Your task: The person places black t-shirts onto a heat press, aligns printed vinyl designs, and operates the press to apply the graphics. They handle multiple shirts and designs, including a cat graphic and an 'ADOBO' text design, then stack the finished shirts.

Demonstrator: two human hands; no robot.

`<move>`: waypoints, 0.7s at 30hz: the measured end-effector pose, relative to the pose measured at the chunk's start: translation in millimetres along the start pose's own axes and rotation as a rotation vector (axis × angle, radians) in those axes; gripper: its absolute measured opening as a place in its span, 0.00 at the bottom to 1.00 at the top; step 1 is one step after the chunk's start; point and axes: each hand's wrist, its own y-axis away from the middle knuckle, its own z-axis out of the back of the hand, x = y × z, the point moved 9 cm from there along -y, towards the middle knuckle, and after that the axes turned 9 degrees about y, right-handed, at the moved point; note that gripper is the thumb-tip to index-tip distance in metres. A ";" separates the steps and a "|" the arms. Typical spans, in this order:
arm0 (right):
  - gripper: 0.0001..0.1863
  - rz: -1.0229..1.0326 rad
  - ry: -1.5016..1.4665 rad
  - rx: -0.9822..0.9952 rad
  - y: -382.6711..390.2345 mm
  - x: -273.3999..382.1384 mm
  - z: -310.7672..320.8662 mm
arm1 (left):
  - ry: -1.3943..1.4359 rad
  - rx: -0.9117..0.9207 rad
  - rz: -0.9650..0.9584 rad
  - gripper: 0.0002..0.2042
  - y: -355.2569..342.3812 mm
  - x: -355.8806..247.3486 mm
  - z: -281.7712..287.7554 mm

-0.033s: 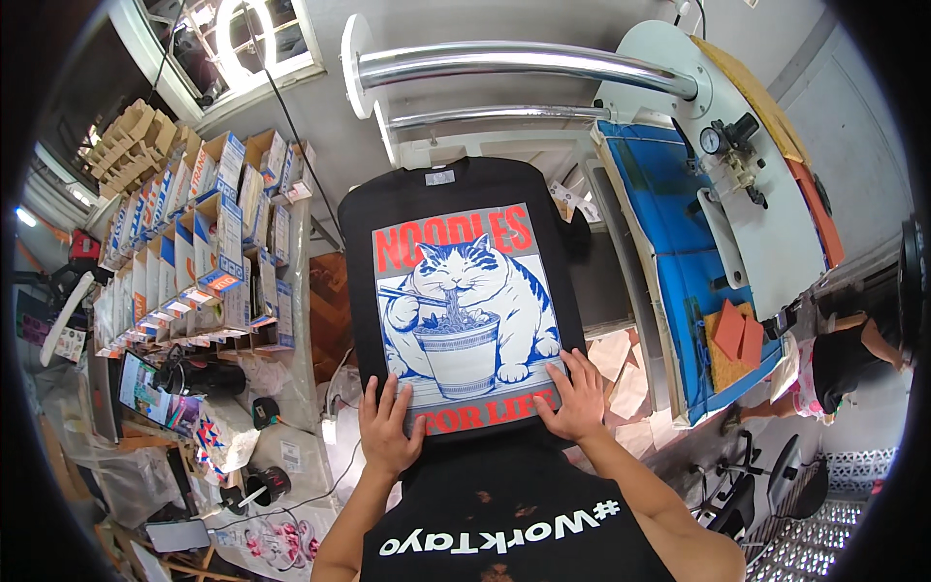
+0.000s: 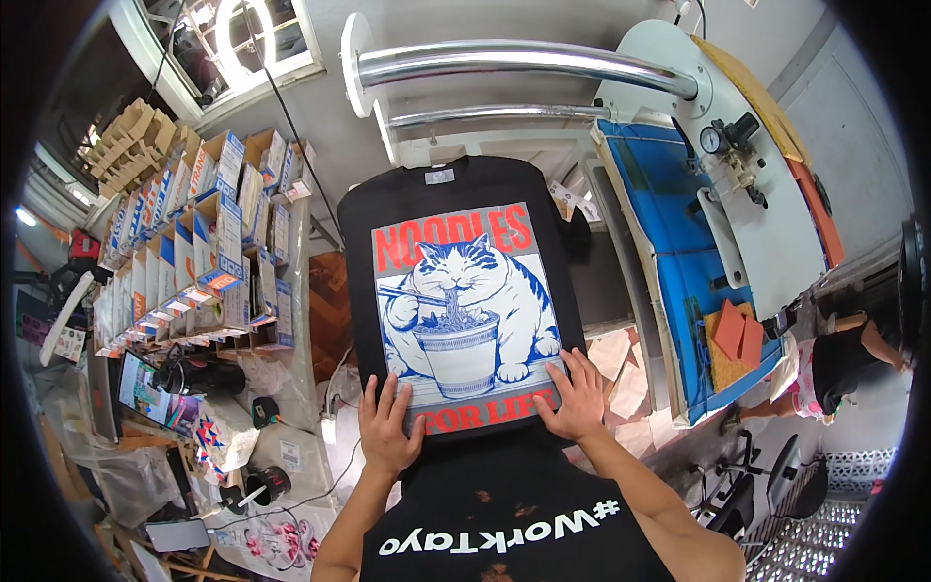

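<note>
A black T-shirt (image 2: 364, 252) lies spread out flat before me, its collar at the far end. On its front is a large print (image 2: 465, 320) of a white and blue cat eating noodles from a cup with chopsticks, with red lettering above and below. My left hand (image 2: 391, 427) rests on the near left corner of the shirt, fingers apart. At the near right corner my right hand (image 2: 574, 398) lies flat too, its fingers spread and its thumb over the print's lower edge. Neither hand grips anything. Whatever supports the shirt is hidden under it.
Cardboard boxes of flat packs (image 2: 194, 252) stand on the left. Beside them sit a lit screen (image 2: 145, 388) and a black mug (image 2: 268, 483). To the right is a press-like machine (image 2: 776, 242) with a gauge and a blue bed. Another person (image 2: 844, 369) is at far right.
</note>
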 end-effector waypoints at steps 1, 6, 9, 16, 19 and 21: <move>0.31 0.009 -0.002 -0.012 -1.2 1.0 2.3 | 0.005 -0.004 -0.002 0.27 -0.7 -0.1 0.3; 0.31 0.024 0.003 -0.025 -9.1 -0.2 1.4 | 0.019 -0.025 -0.016 0.27 -6.5 1.9 1.7; 0.31 0.022 0.001 -0.018 -8.0 0.3 1.8 | 0.014 -0.019 -0.006 0.26 -6.3 1.7 1.8; 0.31 -0.009 -0.024 0.009 -4.3 -5.3 -5.8 | 0.015 -0.015 -0.010 0.27 -6.2 1.9 -0.1; 0.32 -0.015 -0.020 0.026 -3.5 -8.1 -6.2 | 0.009 -0.020 -0.013 0.28 -5.5 0.8 -2.1; 0.31 -0.001 -0.030 0.026 -6.8 -3.4 -3.5 | -0.003 -0.021 -0.012 0.28 -5.2 1.2 -0.4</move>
